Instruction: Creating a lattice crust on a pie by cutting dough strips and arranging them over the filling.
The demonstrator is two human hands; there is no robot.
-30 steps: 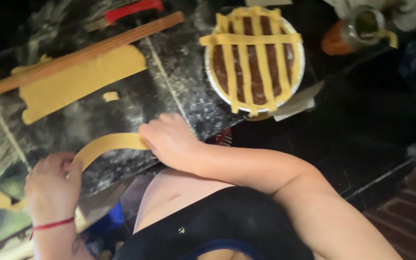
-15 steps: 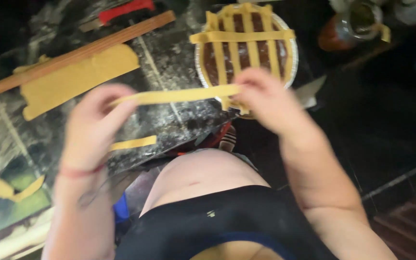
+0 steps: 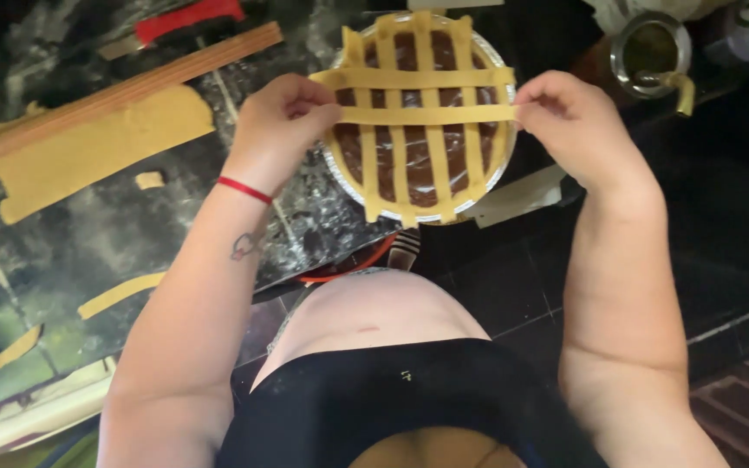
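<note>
I see my left hand (image 3: pixel 283 117) and right hand (image 3: pixel 569 117) each pinching one end of a pale yellow dough strip (image 3: pixel 426 113), stretched across the round foil pie pan with dark filling (image 3: pixel 418 186) at upper centre. It looks soft, light and easily torn, so the ends seem the best hold. I count five upright strips, two crosswise, and one wooden rolling pin (image 3: pixel 123 91) upper left

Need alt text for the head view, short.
Both hands hold a dough strip stretched across a lattice-topped pie with a dark filling, the left hand pinching one end and the right hand the other. To the left on the floured dark counter lie a rolled dough sheet and a long wooden stick.
</note>
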